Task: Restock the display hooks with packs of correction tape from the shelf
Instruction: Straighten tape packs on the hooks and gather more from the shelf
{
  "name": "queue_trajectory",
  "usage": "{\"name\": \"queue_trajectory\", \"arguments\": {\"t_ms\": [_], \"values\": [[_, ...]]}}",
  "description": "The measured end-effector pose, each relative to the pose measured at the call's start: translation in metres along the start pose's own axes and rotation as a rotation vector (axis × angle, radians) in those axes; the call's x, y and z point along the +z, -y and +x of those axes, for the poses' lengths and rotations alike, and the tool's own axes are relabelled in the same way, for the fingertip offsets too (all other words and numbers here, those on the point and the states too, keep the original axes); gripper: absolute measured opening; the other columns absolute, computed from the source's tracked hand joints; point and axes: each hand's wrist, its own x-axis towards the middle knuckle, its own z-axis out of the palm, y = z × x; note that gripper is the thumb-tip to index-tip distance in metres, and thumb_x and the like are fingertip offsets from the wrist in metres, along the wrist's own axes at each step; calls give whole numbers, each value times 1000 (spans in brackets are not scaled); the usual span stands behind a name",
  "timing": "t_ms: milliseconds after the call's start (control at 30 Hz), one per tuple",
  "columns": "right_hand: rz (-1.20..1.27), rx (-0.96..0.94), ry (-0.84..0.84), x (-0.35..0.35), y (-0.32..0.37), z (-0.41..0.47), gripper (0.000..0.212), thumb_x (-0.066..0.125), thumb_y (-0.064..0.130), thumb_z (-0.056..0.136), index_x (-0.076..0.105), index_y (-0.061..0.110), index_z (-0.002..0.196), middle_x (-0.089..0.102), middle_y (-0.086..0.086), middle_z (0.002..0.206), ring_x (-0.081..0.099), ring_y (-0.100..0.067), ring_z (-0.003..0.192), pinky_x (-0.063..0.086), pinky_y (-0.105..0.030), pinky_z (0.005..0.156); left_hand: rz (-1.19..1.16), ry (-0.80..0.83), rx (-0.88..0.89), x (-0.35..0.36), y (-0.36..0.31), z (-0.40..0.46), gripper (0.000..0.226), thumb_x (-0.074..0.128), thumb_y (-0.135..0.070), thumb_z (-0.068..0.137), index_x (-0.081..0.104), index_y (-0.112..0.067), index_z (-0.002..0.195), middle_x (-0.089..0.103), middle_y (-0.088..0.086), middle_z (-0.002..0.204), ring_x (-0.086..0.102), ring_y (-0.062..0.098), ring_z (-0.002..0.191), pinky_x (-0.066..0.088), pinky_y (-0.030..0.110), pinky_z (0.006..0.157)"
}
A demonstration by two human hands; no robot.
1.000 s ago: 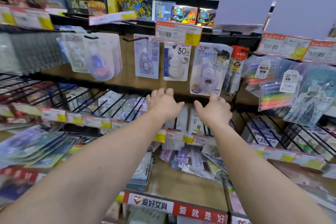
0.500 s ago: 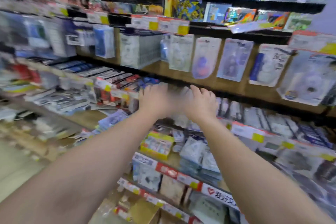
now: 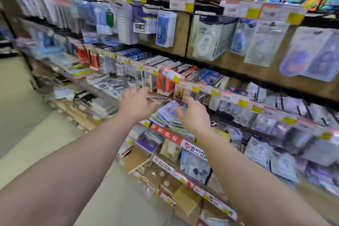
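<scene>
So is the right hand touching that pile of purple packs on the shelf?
Cannot tell. In the head view the right hand overlaps the pile of purple packs, but blur hides whether its fingers actually rest on them.

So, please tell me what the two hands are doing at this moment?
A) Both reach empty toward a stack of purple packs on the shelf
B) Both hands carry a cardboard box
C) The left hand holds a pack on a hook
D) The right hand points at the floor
A: the left hand and the right hand are both open and hold nothing, stretched out on either side of the stack of purple packs lying on the shelf.
</scene>
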Motion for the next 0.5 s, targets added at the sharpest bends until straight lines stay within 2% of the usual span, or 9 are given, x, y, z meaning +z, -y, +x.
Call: {"name": "queue_trajectory", "arguments": {"t_ms": [100, 200, 300, 367, 500], "values": [[30, 78, 100, 22, -15, 6, 49, 52, 40, 98, 45, 17, 141, 57, -11, 135, 53, -31, 121, 46, -37, 90, -12, 53, -11, 17, 11, 5, 69, 49, -63, 91, 33, -32, 150, 37, 10, 154, 31, 32, 142, 26, 48, 114], [66, 177, 160, 39, -33, 21, 52, 51, 42, 99, 40, 22, 146, 54, -5, 141, 57, -27, 117, 43, -32, 81, 5, 126, -17, 37, 12, 13, 71, 49, -62, 92, 29, -30, 152, 31, 12, 158, 28, 33, 144, 23, 47, 116], [61, 249, 188, 58, -52, 45, 52, 51, 44, 98, 41, 23, 144, 62, -6, 128, 62, -26, 106, 45, -29, 73, 10, 187, -22, 56, 13, 34, 73, 48, -63, 92, 27, -29, 154, 28, 14, 158, 25, 33, 146, 23, 47, 118], [80, 298, 216, 70, -65, 62, 52, 52, 43, 98, 41, 22, 144, 66, -7, 120, 64, -24, 93, 45, -28, 67, 24, 230, -33, 68, 14, 51, 75, 48, -65, 91, 26, -29, 154, 33, 15, 155, 29, 34, 143, 25, 46, 116], [146, 386, 253, 93, -89, 91, 54, 53, 43, 96, 41, 22, 144, 66, -7, 118, 62, -20, 82, 44, -27, 65, 46, 318, -40, 96, 14, 88, 76, 50, -66, 89, 33, -25, 150, 44, 14, 147, 37, 36, 137, 32, 46, 113]]}}
